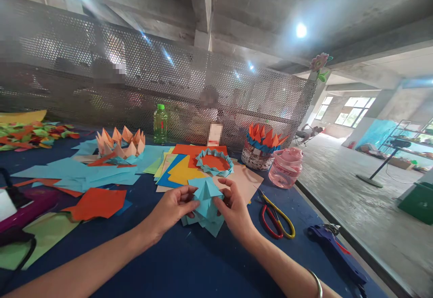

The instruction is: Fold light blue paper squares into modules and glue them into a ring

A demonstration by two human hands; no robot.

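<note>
Both my hands hold a light blue folded paper model (205,208) above the dark blue table top (169,262). My left hand (172,210) pinches its left side, and my right hand (235,210) grips its right side. The model is a pointed, layered form, partly hidden by my fingers. Just ahead lies a ring of folded blue paper (214,162) on an orange sheet. Red-and-yellow-handled scissors (275,219) lie right of my right hand. Loose orange and blue paper sheets (96,203) spread to the left.
An orange-and-blue paper lotus (121,147) and a similar one in a woven basket (257,158) stand at the back. Also there are a green bottle (160,124), a pink jar (286,167), and a dark blue tool (333,248) near the right table edge (352,232).
</note>
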